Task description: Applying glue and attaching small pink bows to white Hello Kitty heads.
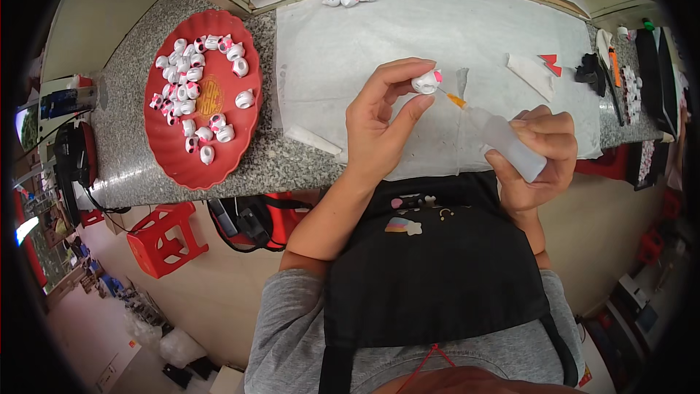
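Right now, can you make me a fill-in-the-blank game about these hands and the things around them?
1. The left hand pinches a small, rounded white-and-pink figure between fingers and ____.
2. The right hand holds a cloudy, translucent bottle whose narrow nozzle is coloured ____.
3. A red oval tray with a scalloped rim lies to the person's ____.
4. The cloth apron is mostly ____.

Missing words: thumb; orange; left; black.

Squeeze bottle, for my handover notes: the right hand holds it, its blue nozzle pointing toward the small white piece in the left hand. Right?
The nozzle isn't blue: the head view shows it orange. The right hand holds the squeeze bottle, pointing toward the small white piece in the left hand.
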Motion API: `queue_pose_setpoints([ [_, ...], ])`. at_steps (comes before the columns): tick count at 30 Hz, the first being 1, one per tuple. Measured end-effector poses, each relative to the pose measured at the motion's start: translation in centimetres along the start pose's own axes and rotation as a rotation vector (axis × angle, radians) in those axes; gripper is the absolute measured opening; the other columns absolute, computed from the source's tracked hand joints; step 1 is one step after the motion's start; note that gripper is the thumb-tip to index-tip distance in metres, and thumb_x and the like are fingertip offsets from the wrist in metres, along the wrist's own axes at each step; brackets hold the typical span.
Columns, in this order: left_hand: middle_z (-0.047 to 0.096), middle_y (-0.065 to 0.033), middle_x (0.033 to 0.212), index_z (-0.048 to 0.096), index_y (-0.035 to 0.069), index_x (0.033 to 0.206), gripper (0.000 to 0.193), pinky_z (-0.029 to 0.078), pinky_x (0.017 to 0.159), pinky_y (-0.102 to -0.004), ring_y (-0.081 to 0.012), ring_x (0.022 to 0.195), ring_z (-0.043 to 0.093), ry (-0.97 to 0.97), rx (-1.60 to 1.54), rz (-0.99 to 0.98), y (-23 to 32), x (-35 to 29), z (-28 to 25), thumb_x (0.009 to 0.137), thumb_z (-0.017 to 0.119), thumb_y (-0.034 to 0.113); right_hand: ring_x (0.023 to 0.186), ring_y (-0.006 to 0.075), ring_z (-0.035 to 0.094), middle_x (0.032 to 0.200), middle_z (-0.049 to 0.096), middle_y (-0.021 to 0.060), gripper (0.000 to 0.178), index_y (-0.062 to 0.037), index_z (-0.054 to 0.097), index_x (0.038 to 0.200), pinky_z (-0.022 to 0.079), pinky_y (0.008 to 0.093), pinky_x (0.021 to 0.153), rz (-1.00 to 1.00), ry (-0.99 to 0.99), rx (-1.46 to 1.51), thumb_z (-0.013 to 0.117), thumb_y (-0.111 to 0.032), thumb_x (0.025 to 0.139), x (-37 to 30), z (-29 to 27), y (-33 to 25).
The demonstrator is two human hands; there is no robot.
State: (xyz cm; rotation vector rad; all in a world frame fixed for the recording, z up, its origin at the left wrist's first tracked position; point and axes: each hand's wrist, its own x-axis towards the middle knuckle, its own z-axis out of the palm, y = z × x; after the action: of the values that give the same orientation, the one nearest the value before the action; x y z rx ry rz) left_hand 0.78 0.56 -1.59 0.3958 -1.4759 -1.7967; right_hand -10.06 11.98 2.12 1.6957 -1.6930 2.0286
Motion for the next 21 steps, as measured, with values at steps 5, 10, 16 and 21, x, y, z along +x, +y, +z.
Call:
queue_pose_setpoints([
  [5, 0.049, -0.0133, 0.101, 0.042, -0.001, 0.1, 0.031, 0.041, 0.078, -0.0265, -0.0156, 0.09, 0.05, 0.106, -0.229, -0.1, 0.3, 0.1, -0.3, 0.071, 0.051, -0.006, 0.067, 0.0155, 0.05, 0.083, 0.045, 0.0097, 0.034, -0.0021, 0.046, 0.085, 0.041, 0.0252, 0.056, 0.261, 0.061, 0.157, 0.062, 0.007, 0.058, 0.8, -1.3, 1.4],
  [10, 0.049, -0.0137, 0.102, 0.042, 0.0, 0.099, 0.03, 0.042, 0.079, -0.0291, -0.017, 0.089, 0.05, 0.163, -0.365, -0.124, 0.4, 0.1, -0.7, 0.071, 0.053, -0.004, 0.073, 0.0163, 0.051, 0.081, 0.046, 0.0077, 0.023, 0.0002, 0.041, 0.086, 0.045, 0.0261, 0.057, 0.619, -0.092, 0.157, 0.054, 0.001, 0.066, 5.1, -2.2, 5.2],
  [16, 0.048, -0.0132, 0.103, 0.041, 0.001, 0.1, 0.031, 0.041, 0.08, -0.0295, -0.0167, 0.089, 0.05, 0.162, -0.378, -0.129, 0.5, 0.2, -0.4, 0.071, 0.053, -0.003, 0.064, 0.0185, 0.055, 0.077, 0.053, 0.0083, 0.02, -0.0014, 0.049, 0.088, 0.045, 0.0278, 0.056, 0.52, -0.253, -0.247, 0.053, -0.01, 0.071, 11.9, -0.1, 14.9],
  [21, 0.048, -0.0124, 0.102, 0.041, 0.001, 0.101, 0.032, 0.041, 0.081, -0.0297, -0.0165, 0.09, 0.05, 0.193, -0.424, -0.125, 0.6, 0.4, -0.4, 0.072, 0.053, -0.003, 0.069, 0.031, 0.052, 0.085, 0.054, 0.0144, 0.019, 0.0001, 0.055, 0.082, 0.042, 0.0353, 0.063, 0.148, -0.468, -0.935, 0.058, -0.011, 0.067, 13.4, 1.9, 18.6],
])
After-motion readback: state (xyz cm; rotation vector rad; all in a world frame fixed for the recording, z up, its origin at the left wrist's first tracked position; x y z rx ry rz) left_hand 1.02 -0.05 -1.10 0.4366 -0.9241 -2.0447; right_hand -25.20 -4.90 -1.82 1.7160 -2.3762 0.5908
